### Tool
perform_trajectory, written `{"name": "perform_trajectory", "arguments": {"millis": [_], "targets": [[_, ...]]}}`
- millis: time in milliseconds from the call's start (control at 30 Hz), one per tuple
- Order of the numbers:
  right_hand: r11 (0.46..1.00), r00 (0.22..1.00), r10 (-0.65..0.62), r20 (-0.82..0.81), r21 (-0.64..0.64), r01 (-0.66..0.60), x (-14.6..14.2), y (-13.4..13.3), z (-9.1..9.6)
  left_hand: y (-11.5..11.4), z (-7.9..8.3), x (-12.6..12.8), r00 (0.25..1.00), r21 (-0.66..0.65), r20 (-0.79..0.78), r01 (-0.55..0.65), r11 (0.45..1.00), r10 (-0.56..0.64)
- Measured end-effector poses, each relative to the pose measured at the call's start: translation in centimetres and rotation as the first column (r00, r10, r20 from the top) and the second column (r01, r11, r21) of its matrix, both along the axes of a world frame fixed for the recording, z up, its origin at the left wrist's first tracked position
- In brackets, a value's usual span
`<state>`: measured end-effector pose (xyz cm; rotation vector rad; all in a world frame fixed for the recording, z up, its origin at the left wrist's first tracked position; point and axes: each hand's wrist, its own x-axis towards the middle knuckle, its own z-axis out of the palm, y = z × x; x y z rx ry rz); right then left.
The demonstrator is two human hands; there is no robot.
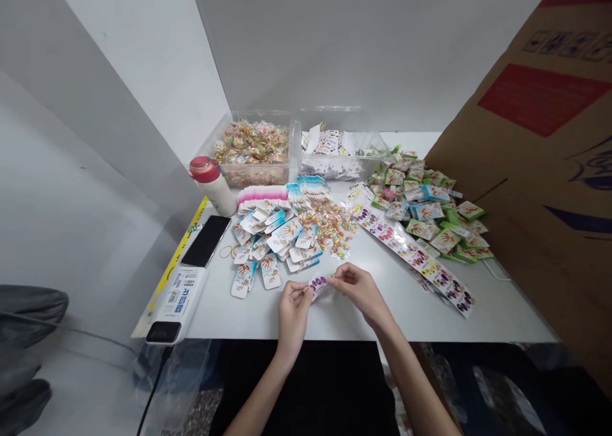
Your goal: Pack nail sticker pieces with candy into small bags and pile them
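The left hand (293,305) and right hand (356,287) cover the ends of a small sticker sheet (317,284); a greenish bit (333,275) by the right one is too small to make out. Near the table's (344,321) front edge, the sheet spans between them, thumb and fingers (346,269) pinched on each end.

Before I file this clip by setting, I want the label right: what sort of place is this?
Probably a small packing or assembly workspace: loose printed cards and heaped small boxes lie on a white table, with a clear bin of colourful packets behind.
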<state>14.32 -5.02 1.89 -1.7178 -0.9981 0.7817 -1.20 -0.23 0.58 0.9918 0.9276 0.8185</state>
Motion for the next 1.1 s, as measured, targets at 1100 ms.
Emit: {"name": "perform_trajectory", "arguments": {"millis": [1100], "targets": [[0.982, 0.86, 0.043, -0.509, 0.179, 0.057, -0.7, 0.1, 5.2, 3.1, 5.6, -4.0, 0.792, 0.255, -0.257, 0.608, 0.752, -0.554]]}}
